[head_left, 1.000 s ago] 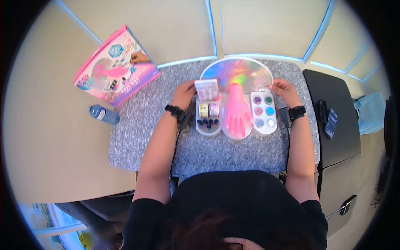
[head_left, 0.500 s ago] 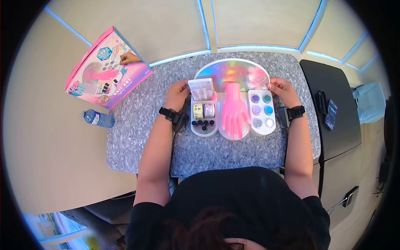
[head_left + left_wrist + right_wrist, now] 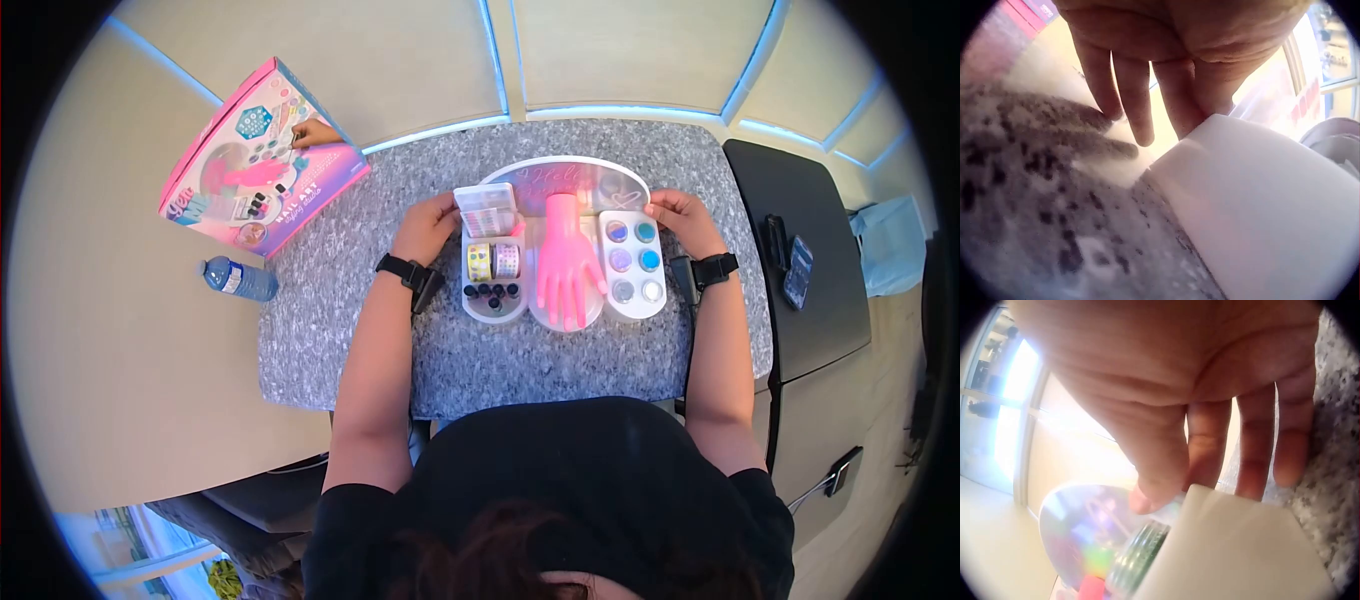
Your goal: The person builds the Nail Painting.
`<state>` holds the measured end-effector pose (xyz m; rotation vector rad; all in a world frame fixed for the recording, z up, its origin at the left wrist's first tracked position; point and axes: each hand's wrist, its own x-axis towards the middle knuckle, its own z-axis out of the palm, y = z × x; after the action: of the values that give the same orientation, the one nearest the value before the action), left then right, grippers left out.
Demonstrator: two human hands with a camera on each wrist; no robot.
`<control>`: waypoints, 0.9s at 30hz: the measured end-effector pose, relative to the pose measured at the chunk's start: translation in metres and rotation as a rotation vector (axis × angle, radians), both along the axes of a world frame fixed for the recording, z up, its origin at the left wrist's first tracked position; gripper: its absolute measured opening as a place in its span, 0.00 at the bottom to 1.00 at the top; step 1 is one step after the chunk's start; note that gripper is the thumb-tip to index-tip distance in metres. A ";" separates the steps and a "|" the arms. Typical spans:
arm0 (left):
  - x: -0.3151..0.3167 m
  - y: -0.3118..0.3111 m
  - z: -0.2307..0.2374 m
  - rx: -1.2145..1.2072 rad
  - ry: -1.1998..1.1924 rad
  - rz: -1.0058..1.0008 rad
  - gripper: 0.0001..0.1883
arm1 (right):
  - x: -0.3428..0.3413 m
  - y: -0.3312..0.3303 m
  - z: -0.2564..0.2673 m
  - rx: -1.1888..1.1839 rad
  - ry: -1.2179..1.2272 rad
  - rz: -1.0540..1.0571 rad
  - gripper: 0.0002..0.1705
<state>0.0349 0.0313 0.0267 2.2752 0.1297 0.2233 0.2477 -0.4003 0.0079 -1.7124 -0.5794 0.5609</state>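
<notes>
A white nail art station point(image 3: 512, 312) stands on the grey speckled table in the head view. In its middle lies a pink model hand point(image 3: 567, 262), fingers toward the person, before a shiny rounded back panel point(image 3: 600, 178). The left compartment holds two tape rolls point(image 3: 480, 262), several small dark-capped bottles point(image 3: 495, 292) and an upright clear case point(image 3: 487, 212). On the right sit several glitter pots point(image 3: 650, 260). My left hand point(image 3: 428, 226) pinches the station's back left corner between thumb and fingers. With thumb and forefinger, my right hand point(image 3: 686, 222) pinches the back right corner.
A pink and white nail art box point(image 3: 270, 165) stands at the left, with a water bottle point(image 3: 240, 279) in front of it. To the right, a black table point(image 3: 815, 330) bears a phone point(image 3: 797, 270); a pale blue bag point(image 3: 888, 250) is beyond it.
The head view has shifted a little. The back panel appears lower and its rainbow sheen has faded to greyish pink. Both hands keep hold of the station's back corners.
</notes>
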 end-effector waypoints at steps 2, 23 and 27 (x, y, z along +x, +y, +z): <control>-0.007 -0.001 0.004 0.089 0.024 0.016 0.16 | -0.010 0.004 0.008 -0.009 -0.014 0.000 0.15; -0.100 -0.070 0.010 -0.983 0.015 0.402 0.33 | -0.135 0.004 0.034 0.073 0.165 -0.324 0.28; -0.068 -0.054 0.005 -1.044 -0.060 0.458 0.30 | -0.111 0.030 0.037 0.208 0.260 -0.314 0.29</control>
<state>-0.0327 -0.0227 0.0314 1.1759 0.5876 0.3558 0.1370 -0.3705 0.0444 -1.4666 -0.1709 0.4699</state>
